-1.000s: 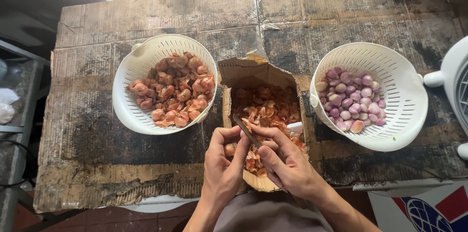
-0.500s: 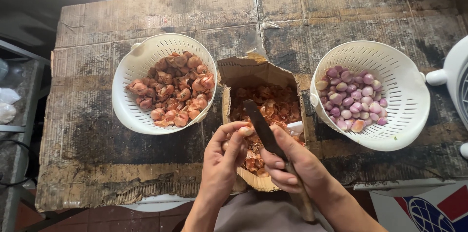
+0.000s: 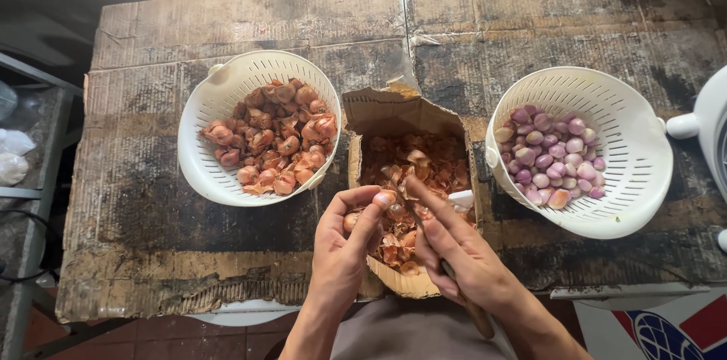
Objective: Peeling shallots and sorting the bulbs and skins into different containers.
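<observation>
The right hand [image 3: 462, 254], clamped on a wooden-handled knife [image 3: 454, 284], has swung its blade back down onto the shallot [image 3: 352, 221] pinched in the left hand [image 3: 344, 246], so peeling resumes.

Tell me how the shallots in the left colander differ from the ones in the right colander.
The shallots in the left colander wear brown-orange papery skin; the shallots in the right colander are peeled, smooth and pale purple. The left pile looks fuller and heaped; the right pile is smaller and sits to one side of its bowl. Both lie in matching white perforated colanders on the cardboard-covered table.
</observation>
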